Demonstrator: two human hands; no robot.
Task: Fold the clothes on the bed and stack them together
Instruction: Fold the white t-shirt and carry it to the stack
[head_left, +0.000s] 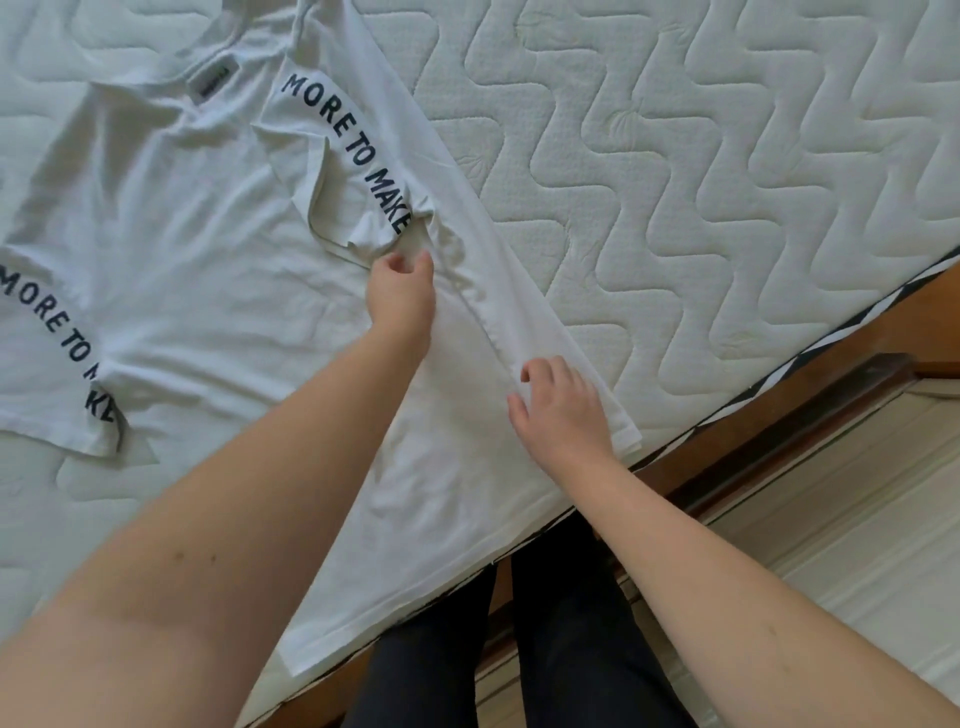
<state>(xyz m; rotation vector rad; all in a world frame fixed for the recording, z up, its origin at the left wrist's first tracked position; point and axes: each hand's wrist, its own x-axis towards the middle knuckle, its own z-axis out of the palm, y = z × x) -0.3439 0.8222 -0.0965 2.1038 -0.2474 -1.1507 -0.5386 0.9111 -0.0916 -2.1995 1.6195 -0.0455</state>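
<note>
White T-shirt (197, 244) spread on mattress (727, 182), long axis upper left to lower right. Left hand (402, 291) pinches folded-in sleeve (343, 166), frame centre; right hand (563, 410) loosely curled, resting on side fold.

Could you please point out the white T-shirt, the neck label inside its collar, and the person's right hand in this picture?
white T-shirt (197, 249): head view, on the flat chest fabric.
neck label (215, 80): head view, on the middle of the dark tag.
right hand (563, 410): head view, on the back of the hand.
</note>
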